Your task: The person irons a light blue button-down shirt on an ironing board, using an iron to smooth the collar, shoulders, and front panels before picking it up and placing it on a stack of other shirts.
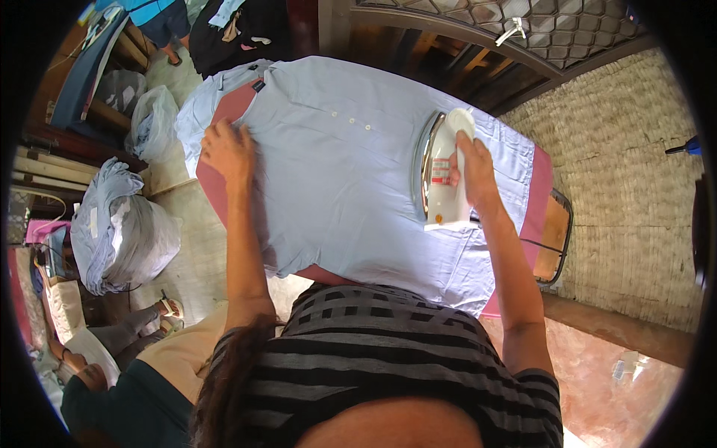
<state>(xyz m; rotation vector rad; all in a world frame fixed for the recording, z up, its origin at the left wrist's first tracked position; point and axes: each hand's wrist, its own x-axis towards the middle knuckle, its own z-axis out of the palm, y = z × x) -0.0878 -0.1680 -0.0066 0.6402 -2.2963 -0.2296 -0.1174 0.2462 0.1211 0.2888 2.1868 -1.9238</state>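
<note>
The white iron (446, 200) carries a red-and-white label (439, 172); its print is too small to read. A dark tag (258, 86), also unreadable, sits at the neck of the light blue shirt (321, 179). The right hand (476, 170) is closed around the iron's handle; the iron's body extends left of the hand, over the shirt, toward the right end of the ironing board (541, 179). The left hand (228, 153), fingers bent, is near the board's left edge; whether it pinches fabric cannot be determined. 3 buttons (351, 121) lie between the 2 hands.
</note>
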